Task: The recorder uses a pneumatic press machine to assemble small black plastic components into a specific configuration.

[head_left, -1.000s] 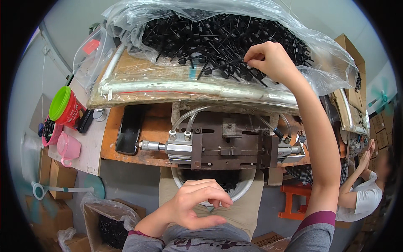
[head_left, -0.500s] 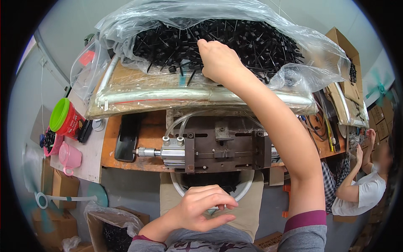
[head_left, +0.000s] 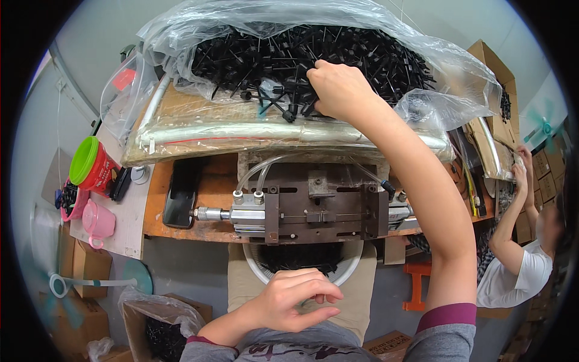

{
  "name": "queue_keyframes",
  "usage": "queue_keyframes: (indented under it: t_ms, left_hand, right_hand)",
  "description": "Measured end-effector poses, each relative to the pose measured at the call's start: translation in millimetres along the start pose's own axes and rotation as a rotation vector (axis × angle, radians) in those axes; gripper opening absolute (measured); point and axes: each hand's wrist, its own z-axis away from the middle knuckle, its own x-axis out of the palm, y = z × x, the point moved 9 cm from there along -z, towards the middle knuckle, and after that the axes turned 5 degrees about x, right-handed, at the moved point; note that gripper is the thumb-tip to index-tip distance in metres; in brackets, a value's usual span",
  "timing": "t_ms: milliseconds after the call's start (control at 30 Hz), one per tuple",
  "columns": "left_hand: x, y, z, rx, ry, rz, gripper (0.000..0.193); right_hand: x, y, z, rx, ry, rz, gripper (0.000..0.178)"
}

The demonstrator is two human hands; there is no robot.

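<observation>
My right hand [head_left: 342, 90] is at the near edge of a heap of black plastic parts with thin stems [head_left: 253, 57]. Its fingers are curled in, and whatever lies between them is hidden by the hand. Several of the parts stick out toward me over the cardboard edge. Low in front of my body, my left hand [head_left: 295, 300] hangs with its thumb and fingers apart and nothing in it. Between the two hands sits a metal fixture [head_left: 318, 224] with a cylinder at each end and clear air tubes.
Clear plastic sheeting [head_left: 416, 108] wraps the heap's box. A white basket [head_left: 356, 265] holding black parts rests at my lap. On the left are a phone [head_left: 181, 196], a red bucket [head_left: 96, 172] and a pink cup [head_left: 99, 220]. A co-worker [head_left: 518, 265] sits at the right.
My right hand has moved a little to the right along the heap, and the parts near it have shifted. The left hand stays put. The co-worker's hands have risen.
</observation>
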Motion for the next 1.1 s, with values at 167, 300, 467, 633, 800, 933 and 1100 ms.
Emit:
queue_keyframes:
  t_ms: [167, 300, 467, 633, 800, 933, 1100]
  left_hand:
    - [-3, -1, 8, -0.023, 0.002, -0.030, 0.022]
    - [-8, -3, 11, -0.037, 0.014, -0.032, 0.021]
    - [-10, -2, 7, -0.016, -0.005, -0.027, 0.022]
    - [-9, 0, 4, 0.009, 0.007, -0.006, 0.025]
    - [-17, 2, 5, 0.022, 0.029, -0.048, 0.028]
    - [-26, 13, -4, 0.087, 0.081, -0.186, 0.033]
    - [-32, 13, -11, 0.046, 0.173, -0.320, 0.038]
  right_hand:
    - [2, 7, -4, 0.007, -0.079, -0.005, 0.035]
    - [-15, 21, -1, 0.028, 0.024, -0.124, 0.025]
    - [-40, 52, -2, 0.040, 0.073, -0.344, 0.025]
    - [-24, 117, 7, 0.333, 0.047, -0.944, 0.022]
    - [-22, 128, 22, 0.327, 0.236, -1.455, 0.022]
    - [-32, 136, 27, 0.337, 0.344, -1.473, 0.022]
    - [-25, 132, 33, 0.360, 0.304, -1.350, 0.021]
